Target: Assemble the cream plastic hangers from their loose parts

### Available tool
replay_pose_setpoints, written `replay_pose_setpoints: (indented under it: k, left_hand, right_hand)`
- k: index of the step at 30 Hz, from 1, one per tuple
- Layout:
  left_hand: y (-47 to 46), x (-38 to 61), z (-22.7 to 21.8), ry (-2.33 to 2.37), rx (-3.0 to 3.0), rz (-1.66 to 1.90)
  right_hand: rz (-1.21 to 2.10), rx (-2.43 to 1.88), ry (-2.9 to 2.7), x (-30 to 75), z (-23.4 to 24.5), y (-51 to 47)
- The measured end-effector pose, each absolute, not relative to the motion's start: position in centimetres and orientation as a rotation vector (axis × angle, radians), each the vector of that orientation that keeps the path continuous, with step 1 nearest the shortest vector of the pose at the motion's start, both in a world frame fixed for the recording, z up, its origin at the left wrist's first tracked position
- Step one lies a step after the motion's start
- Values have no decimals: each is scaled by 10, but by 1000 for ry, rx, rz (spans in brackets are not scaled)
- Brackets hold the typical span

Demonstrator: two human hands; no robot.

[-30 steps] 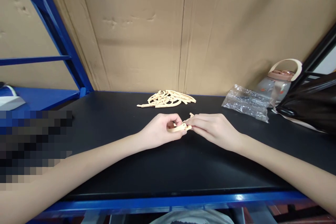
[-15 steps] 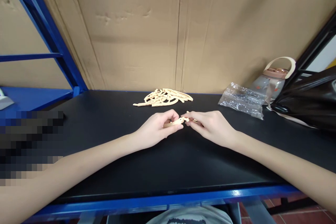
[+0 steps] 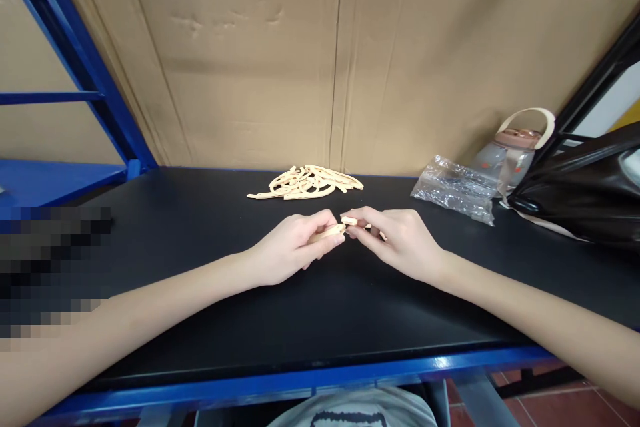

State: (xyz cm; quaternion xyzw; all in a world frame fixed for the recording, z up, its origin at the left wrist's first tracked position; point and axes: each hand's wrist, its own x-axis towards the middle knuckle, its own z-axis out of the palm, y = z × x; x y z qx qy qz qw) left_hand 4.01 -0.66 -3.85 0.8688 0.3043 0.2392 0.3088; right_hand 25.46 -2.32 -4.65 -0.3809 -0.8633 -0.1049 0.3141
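My left hand pinches a cream-coloured piece between thumb and fingers, its end pointing right. Close beside it, my right hand holds a small cream piece at its fingertips. Both pieces look like thin wooden or plastic model parts; their exact kind is too small to tell. The fingertips of the two hands almost meet above the black tabletop. Behind them lies a loose heap of similar cream parts, some curved and some long and straight. My fingers hide much of what they hold.
To the right lie a crumpled clear plastic bag, a clear bottle with a handle, and a shiny black bag. Cardboard stands behind the table. A blue metal frame rises at the left.
The right-hand piece has shifted and now sits slightly above the end of the left-hand piece. Both hands stay close together. The whole view has moved a little.
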Motion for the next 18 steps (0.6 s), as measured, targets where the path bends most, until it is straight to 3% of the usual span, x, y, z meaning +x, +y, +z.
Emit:
replay_pose_setpoints:
  k: [18]
  left_hand:
    - [-7, 41, -38, 762, 2285, 638]
  right_hand:
    - [-468, -882, -2346, 257, -48, -23]
